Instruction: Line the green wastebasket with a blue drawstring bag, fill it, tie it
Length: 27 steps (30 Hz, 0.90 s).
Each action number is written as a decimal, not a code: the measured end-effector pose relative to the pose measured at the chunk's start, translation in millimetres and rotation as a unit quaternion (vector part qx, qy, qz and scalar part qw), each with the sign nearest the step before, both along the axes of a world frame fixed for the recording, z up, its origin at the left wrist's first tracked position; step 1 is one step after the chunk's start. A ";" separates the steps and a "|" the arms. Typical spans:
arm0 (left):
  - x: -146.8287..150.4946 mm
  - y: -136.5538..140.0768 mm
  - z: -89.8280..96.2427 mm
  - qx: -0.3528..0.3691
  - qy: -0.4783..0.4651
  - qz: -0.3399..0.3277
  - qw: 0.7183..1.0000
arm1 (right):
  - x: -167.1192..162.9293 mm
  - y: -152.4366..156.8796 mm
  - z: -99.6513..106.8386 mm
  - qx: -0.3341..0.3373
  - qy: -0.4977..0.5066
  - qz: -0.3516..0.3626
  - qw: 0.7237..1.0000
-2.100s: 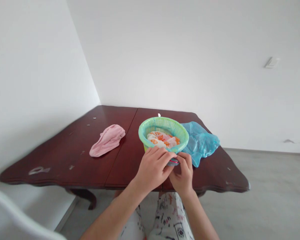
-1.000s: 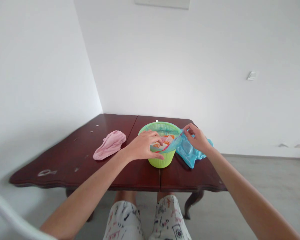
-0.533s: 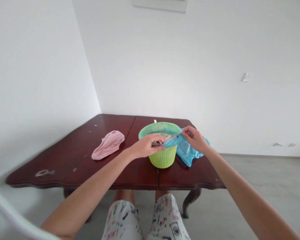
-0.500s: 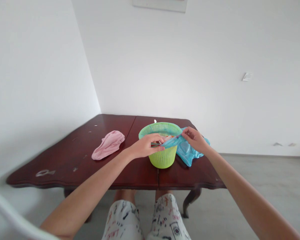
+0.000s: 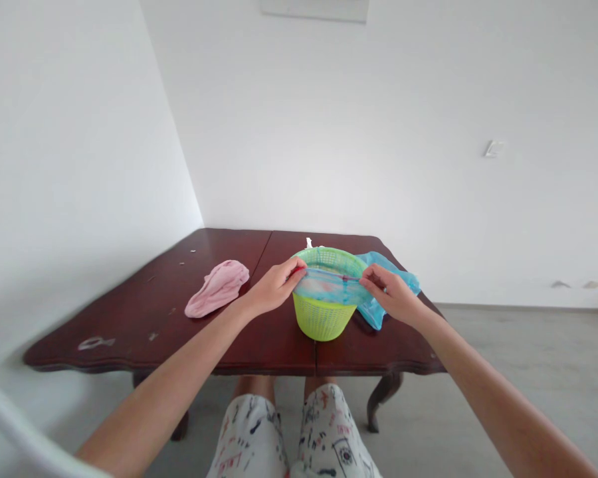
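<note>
A yellow-green plastic mesh basket [image 5: 323, 320] stands upright near the table's front edge. A translucent blue plastic bag [image 5: 321, 289] is stretched across the front of its rim. My left hand [image 5: 282, 282] pinches the bag's edge at the basket's left side. On the right, my right hand [image 5: 383, 285] pinches the same edge, so it runs taut between my fingers. More crumpled blue plastic [image 5: 376, 315] lies on the table behind my right hand; whether it is the same bag I cannot tell. The basket's contents are mostly hidden behind the bag.
A folded pink cloth [image 5: 218, 287] lies on the dark red wooden table [image 5: 274, 345], left of the basket. Behind the basket a small white thing [image 5: 309, 243] sticks up. White walls [image 5: 329, 133] close off the back and left. My knees are under the table's front edge.
My left hand has moved left and slightly up, from the basket's front to its left side. The bag's edge is now stretched straight across the basket's front. My right hand has shifted slightly downward.
</note>
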<state>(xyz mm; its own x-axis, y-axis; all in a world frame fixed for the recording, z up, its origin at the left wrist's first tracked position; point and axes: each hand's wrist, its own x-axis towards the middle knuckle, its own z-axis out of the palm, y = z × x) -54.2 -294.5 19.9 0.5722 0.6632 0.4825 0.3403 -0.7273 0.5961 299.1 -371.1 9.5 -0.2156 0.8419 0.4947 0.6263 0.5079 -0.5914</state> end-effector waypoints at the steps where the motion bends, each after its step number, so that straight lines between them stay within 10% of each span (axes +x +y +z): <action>1: -0.1 2.4 0.9 0.002 0.000 0.001 1.000 | 3.1 0.4 2.4 -0.007 -0.026 0.000 1.000; 9: -13.5 50.6 17.1 0.000 0.065 0.025 0.998 | 58.9 40.9 1.5 0.023 -0.124 0.006 0.992; 17: -8.0 125.7 45.2 0.118 0.165 0.133 0.970 | 76.2 123.6 8.3 -0.057 -0.061 -0.168 0.982; 23: 3.2 143.7 79.0 0.136 0.096 0.248 0.954 | 46.4 158.5 37.6 0.022 0.052 -0.189 0.980; 27: -1.5 117.3 83.7 0.104 -0.082 0.186 0.974 | 21.0 120.0 44.0 0.110 0.195 -0.099 0.970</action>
<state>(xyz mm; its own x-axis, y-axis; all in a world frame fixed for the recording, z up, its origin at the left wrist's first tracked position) -55.7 -177.2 103.6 0.2155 0.6872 0.6937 0.5156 -0.6834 0.5168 320.0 -251.2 53.6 0.1792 0.7131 0.6777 0.4754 0.5404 -0.6943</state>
